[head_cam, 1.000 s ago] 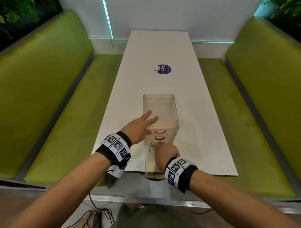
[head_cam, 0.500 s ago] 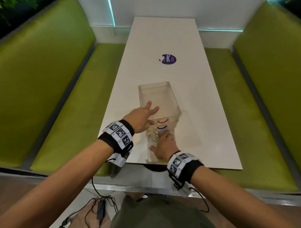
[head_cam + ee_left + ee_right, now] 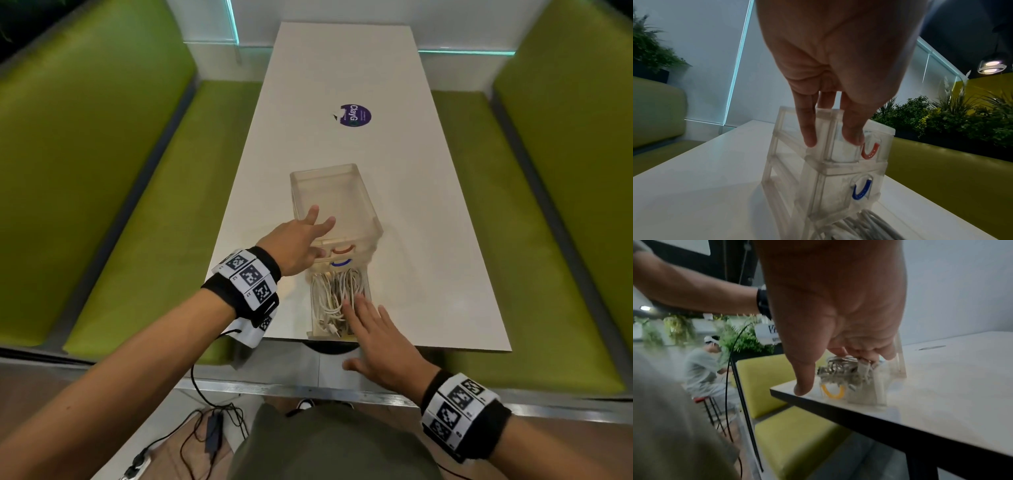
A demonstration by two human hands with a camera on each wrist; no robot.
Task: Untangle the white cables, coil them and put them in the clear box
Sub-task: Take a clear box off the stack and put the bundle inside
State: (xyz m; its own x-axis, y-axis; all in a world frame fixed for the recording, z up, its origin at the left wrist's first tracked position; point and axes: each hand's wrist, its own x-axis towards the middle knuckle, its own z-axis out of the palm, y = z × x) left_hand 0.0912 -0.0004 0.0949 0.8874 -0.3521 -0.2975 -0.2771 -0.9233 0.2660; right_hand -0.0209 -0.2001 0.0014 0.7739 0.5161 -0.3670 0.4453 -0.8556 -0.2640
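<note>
A clear stacked drawer box (image 3: 364,205) stands on the white table (image 3: 428,274). Its bottom drawer is pulled out toward me and holds a bundle of white cables (image 3: 334,294). My left hand (image 3: 318,233) rests flat on the box's near top corner with straight fingers (image 3: 807,129), above the red handle (image 3: 869,151) and the blue handle (image 3: 861,191). My right hand (image 3: 359,329) hovers open over the drawer's near right side. Its fingertips (image 3: 869,356) are close to the cables (image 3: 840,371); I cannot tell whether they touch. A yellow handle (image 3: 833,392) marks the drawer front.
Green benches (image 3: 120,205) line both sides of the table. A purple round sticker (image 3: 356,115) lies farther back on the table. The open drawer reaches the near table edge (image 3: 394,344). Black cords (image 3: 212,431) lie on the floor below. A seated person (image 3: 702,369) is in the background.
My right hand has pulled back from the drawer toward the table edge and spread flat, uncovering the cables. My left hand stays on the box top.
</note>
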